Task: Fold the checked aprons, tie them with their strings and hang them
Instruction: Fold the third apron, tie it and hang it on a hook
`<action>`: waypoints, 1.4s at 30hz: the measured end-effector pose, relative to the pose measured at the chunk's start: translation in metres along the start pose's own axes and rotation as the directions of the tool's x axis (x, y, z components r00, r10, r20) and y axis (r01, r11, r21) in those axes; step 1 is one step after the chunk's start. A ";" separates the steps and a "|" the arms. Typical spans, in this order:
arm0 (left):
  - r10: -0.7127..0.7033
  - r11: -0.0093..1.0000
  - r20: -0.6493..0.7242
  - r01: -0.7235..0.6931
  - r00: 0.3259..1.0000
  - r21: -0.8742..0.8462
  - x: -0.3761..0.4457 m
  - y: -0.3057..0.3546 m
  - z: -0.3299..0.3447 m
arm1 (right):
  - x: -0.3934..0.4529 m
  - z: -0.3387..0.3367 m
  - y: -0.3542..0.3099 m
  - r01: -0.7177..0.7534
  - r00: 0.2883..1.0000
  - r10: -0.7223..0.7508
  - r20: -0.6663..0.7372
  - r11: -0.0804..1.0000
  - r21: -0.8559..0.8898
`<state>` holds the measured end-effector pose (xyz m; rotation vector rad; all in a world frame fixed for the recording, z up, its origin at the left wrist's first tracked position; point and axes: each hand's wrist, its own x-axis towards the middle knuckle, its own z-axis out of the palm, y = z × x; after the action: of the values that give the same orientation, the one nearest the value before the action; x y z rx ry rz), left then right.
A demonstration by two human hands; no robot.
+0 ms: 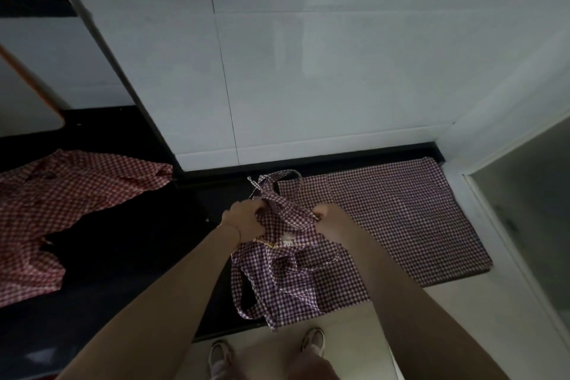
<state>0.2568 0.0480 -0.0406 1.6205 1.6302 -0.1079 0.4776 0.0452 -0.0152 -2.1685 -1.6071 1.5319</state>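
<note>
Head view: 2 hands [245,219] [328,219], 2 checked aprons [401,219] [61,207].

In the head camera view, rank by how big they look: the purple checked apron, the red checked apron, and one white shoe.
1. purple checked apron
2. red checked apron, partly cut off at the frame edge, so unsure
3. white shoe
</note>
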 end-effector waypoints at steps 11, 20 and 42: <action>0.048 0.983 -0.217 -0.084 0.975 -0.161 0.000 0.007 -0.005 | 0.000 -0.006 -0.025 0.164 0.986 -0.149 -0.069 0.899 0.406; 0.071 0.997 -0.187 -0.070 0.980 0.013 -0.003 0.023 -0.012 | -0.001 -0.007 -0.033 0.243 0.969 -0.247 0.013 0.961 0.131; 0.162 0.973 -0.114 -0.178 0.980 -0.150 -0.077 -0.052 -0.067 | -0.021 0.045 -0.128 0.320 0.869 -0.290 -0.402 0.947 0.008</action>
<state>0.1675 0.0167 0.0243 1.6556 1.5252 0.1916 0.3558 0.0671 0.0450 -1.9069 -1.6212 0.9693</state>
